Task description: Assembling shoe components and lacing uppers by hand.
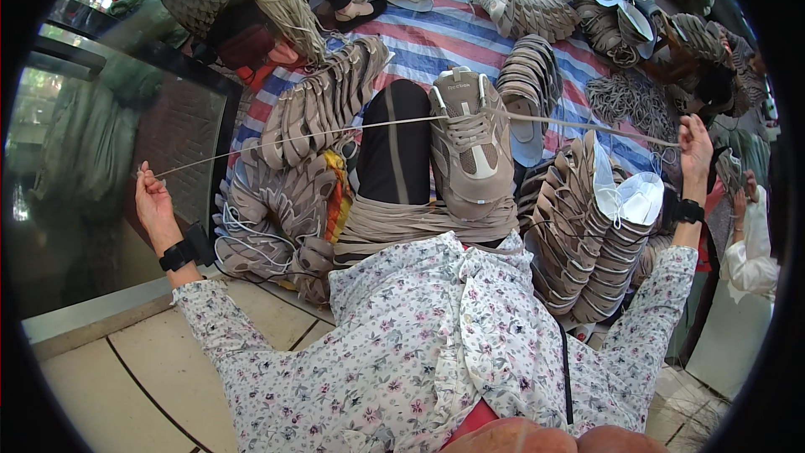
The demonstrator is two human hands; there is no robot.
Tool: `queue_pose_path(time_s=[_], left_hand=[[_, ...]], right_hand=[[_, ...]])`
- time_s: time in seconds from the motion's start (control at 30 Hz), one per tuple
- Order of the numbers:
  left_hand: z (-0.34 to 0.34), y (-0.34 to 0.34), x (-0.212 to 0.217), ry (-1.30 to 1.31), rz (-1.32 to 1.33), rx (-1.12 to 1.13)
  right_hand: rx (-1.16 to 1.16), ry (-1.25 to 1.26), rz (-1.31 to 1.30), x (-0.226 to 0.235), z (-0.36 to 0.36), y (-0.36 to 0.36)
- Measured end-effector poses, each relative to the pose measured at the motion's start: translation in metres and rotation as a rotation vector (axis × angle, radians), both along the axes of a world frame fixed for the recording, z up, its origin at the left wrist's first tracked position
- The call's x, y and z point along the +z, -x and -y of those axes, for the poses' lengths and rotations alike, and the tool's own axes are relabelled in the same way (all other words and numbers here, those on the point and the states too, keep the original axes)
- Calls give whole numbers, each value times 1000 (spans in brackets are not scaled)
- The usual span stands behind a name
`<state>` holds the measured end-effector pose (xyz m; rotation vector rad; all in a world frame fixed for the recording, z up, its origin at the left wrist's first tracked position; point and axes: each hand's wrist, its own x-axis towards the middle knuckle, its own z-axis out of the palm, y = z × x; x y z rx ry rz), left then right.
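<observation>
A beige-grey sneaker (482, 174) rests on my right thigh, toe toward me, with flat laces crossing its upper part. From the sneaker a shoelace (293, 136) runs out both ways, pulled nearly straight. Its left end is pinched in the fingers of my left hand (154, 201), far out to the left. My right hand (695, 149), stretched wide to the right, has its fingers closed on the other end. Over my lap, under the sneaker's toe, lies a thick bundle of loose laces (386, 233).
Stacks of nested shoe uppers (323, 101) stand left and right of my legs. A striped sheet (436, 27) covers the ground ahead. A glass panel (92, 168) is close on the left. White face masks (629, 197) lie on the right stack. Other people sit nearby.
</observation>
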<state>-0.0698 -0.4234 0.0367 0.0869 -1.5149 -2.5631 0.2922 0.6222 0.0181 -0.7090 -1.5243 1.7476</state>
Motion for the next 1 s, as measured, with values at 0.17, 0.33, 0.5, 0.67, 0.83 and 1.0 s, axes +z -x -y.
queue_pose_path(time_s=[0.17,0.33,0.5,0.67,0.83,1.0], left_hand=[[25,3,-9,-76,55,94],[18,-6,-12,-48,116,290],[23,-26,-13,-27,133,296],[32,-38,-24,-52,157,248],[-6,-41,-36,-51,217,283],[-31,-54,-61,2,307,257]], right_hand=[[291,-107,247,7,171,86],[625,21,248,-18,296,146],[799,38,326,-31,333,170],[859,-198,410,-34,337,177],[771,-399,367,-39,340,174],[672,-678,392,-23,358,176]])
